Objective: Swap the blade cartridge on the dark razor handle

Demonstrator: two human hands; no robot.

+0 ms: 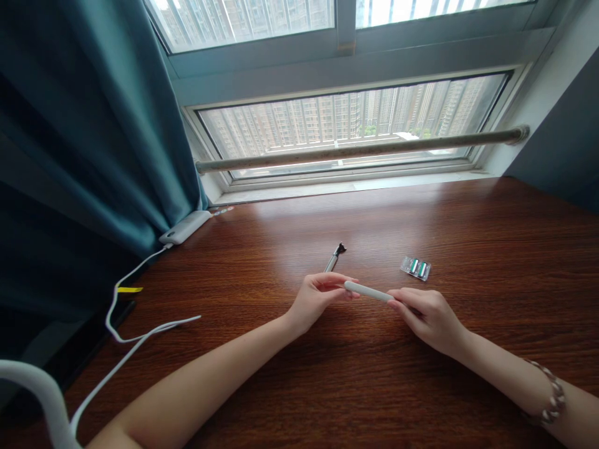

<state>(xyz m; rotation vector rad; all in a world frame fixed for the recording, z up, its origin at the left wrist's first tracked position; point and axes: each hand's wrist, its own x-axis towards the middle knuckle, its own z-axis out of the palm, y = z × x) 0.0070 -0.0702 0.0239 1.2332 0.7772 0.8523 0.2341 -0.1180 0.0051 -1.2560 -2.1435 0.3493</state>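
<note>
A slim white rod-shaped case point(369, 291) with a rounded left end is held a little above the brown table. My right hand point(428, 315) pinches its right end between thumb and fingers. At the rounded end, my left hand point(321, 299) has its thumb and fingers closed around the tip; part of their grip is hidden. Just beyond the left hand lies a razor handle point(332, 260) with a silver shaft and a black head end. To the right, a clear pack of razor cartridges point(416, 268) with green and white strips rests on the tabletop.
The wooden table point(262, 249) reaches to a window with a horizontal metal bar point(365, 150). At left are a white power strip point(186, 227), a white cable point(112, 312), a yellow strip point(130, 290) and a blue curtain point(135, 125). A curved white tube point(35, 380) stands at lower left.
</note>
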